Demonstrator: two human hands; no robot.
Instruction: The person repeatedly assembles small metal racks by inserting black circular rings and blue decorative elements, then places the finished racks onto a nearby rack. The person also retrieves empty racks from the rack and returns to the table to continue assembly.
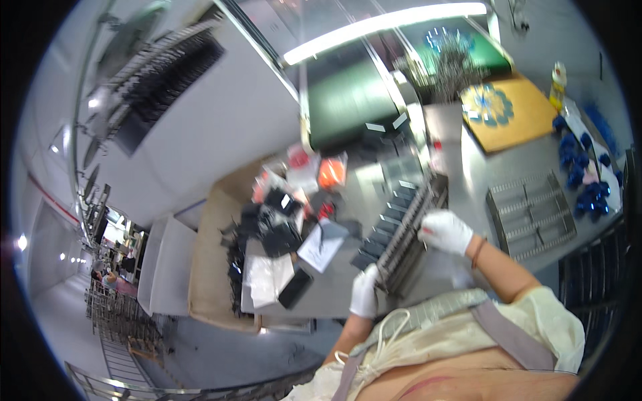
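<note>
A long metal rack point(409, 235) stands tilted on the steel table before me, with several dark flat pieces point(382, 235) set in a row along its left side. At the rack's near end, my left hand point(364, 293), in a white glove, is closed on the frame. My right hand point(447, 231), also gloved in white, is beside the rack's right side with its fingers curled together. Whatever lies between those fingers is too small or hidden to make out. An empty slotted metal rack point(531, 215) lies to the right of my right hand.
Black pieces, plastic bags and an orange packet point(332, 172) lie left on the steel table point(374, 177), beside a cardboard box point(208, 267). Green conveyor belts point(348, 93) run behind. A yellow board point(511, 113), metal wire parts point(458, 77), a bottle point(558, 85) and blue bundles point(592, 197) are right.
</note>
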